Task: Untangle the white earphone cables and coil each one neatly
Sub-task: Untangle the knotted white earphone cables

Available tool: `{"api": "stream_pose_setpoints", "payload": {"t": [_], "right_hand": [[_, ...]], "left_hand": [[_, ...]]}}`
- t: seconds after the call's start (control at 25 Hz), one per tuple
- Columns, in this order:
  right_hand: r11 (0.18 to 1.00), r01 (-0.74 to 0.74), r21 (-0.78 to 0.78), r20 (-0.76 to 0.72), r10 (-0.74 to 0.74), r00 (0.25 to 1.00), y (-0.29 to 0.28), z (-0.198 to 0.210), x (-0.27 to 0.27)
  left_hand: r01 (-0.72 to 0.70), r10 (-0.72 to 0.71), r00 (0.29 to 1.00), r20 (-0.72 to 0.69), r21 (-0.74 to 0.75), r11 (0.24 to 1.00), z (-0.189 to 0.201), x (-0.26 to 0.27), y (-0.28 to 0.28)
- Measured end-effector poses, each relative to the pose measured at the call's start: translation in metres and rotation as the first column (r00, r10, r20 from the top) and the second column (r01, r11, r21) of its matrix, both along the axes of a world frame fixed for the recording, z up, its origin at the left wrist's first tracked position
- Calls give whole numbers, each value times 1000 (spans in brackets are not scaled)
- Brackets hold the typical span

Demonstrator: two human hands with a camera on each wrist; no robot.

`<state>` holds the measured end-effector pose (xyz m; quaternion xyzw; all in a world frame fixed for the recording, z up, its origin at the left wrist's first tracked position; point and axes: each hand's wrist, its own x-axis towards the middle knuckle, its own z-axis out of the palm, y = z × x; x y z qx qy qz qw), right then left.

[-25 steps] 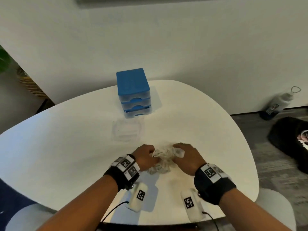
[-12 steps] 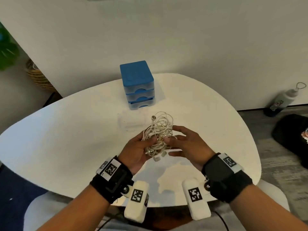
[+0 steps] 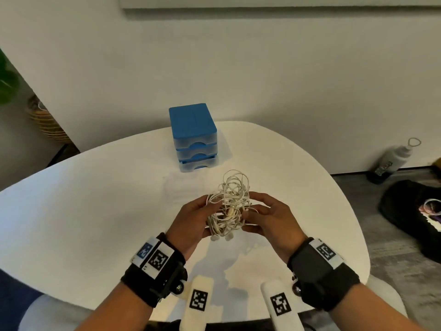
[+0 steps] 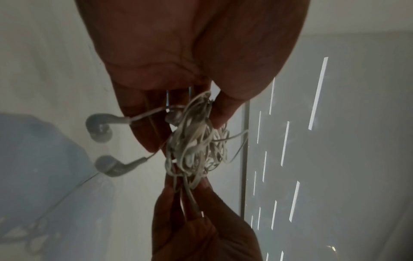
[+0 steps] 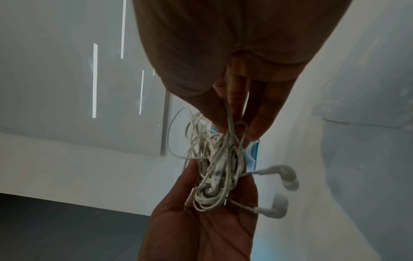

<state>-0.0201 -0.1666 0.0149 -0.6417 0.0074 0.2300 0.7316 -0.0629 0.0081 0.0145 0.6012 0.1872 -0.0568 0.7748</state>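
Observation:
A tangled bundle of white earphone cables (image 3: 230, 206) hangs in the air above the white table (image 3: 95, 211), held between both hands. My left hand (image 3: 198, 218) grips its left side with thumb and fingers, and my right hand (image 3: 262, 216) pinches its right side. Loose loops stick up from the top of the bundle. Two earbuds (image 3: 222, 238) dangle from its bottom. In the left wrist view the bundle (image 4: 196, 146) sits between thumb and fingers, with two earbuds (image 4: 100, 127) out to the left. In the right wrist view my fingertips pinch strands of the bundle (image 5: 214, 159).
A blue-topped mini drawer unit (image 3: 193, 137) stands on the far middle of the table. A clear plastic piece (image 3: 186, 187) lies just in front of it. On the floor at right are a bottle (image 3: 391, 161) and a dark bag (image 3: 415, 211).
Both hands have lifted the cable bundle off the table and brought it up in front of me. The grip has shifted from pressing it down to holding it at its sides.

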Motion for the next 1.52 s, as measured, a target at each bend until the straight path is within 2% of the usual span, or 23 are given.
{"api": "stream_pose_setpoints", "payload": {"t": [0.12,0.28,0.4,0.52,0.68,0.76,0.88,1.16,1.4,1.52], "right_hand": [[997,-3,72,13,2,1000,3,1,0],[982,-14,187,5,14,1000,6,3,-3],[991,-6,137,54,-2,999,7,3,-2],[1000,17,-26,161,-13,987,5,2,1],[999,-3,-50,143,10,990,2,3,4],[1000,-27,-15,109,29,994,1,5,4],[996,-71,56,59,68,996,0,5,6],[993,-114,36,85,110,990,0,6,11],[995,-2,-103,162,19,987,4,5,8],[997,9,-82,118,1,993,6,5,5]], "left_hand": [[27,-26,999,35,-37,999,8,-9,0],[-19,20,999,28,-45,999,7,-16,5],[-51,50,998,-22,-50,997,2,-12,10],[-36,30,996,-84,-73,997,-2,-8,9],[-86,24,980,-199,-311,946,2,-8,13],[-89,10,980,-197,-397,913,5,-9,16],[-71,-1,987,-158,-450,890,6,-8,19],[-166,145,986,-82,-422,891,0,-2,15],[-219,199,976,-92,-386,896,5,-2,14],[-221,202,975,-89,-368,903,8,-2,13]]}}
